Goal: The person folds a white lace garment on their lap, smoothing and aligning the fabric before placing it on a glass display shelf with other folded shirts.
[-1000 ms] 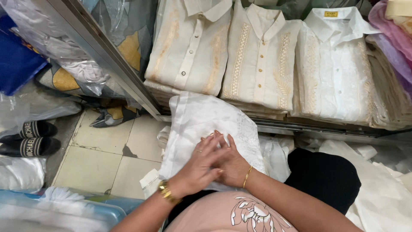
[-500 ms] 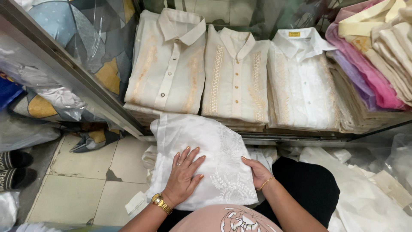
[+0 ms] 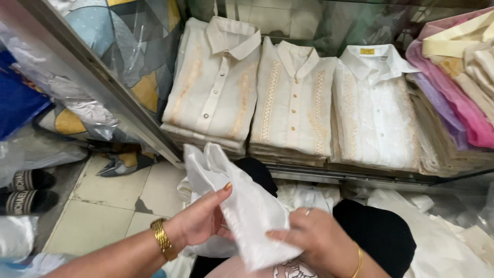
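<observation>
Both hands keep a pinching grip on a folded white cloth point(image 3: 247, 206) in the head view: the left hand point(image 3: 198, 221) closes thumb over fingers on its edge at about 9 o'clock, the right hand point(image 3: 316, 239) clamps the lower corner at 4 o'clock. The cloth sits over the person's lap, low centre of frame, its upper end poking up toward 11 o'clock. Thin, sheer and limp, it looks very light, likely to sag and slide unless held by a folded edge or seam rather than a loose corner. At 12 o'clock, a shelf point(image 3: 329, 172) carries stacks of folded cream shirts point(image 3: 293, 98); pink fabric point(image 3: 458, 87) lies at 2 o'clock, sandals point(image 3: 25, 190) at 9.
</observation>
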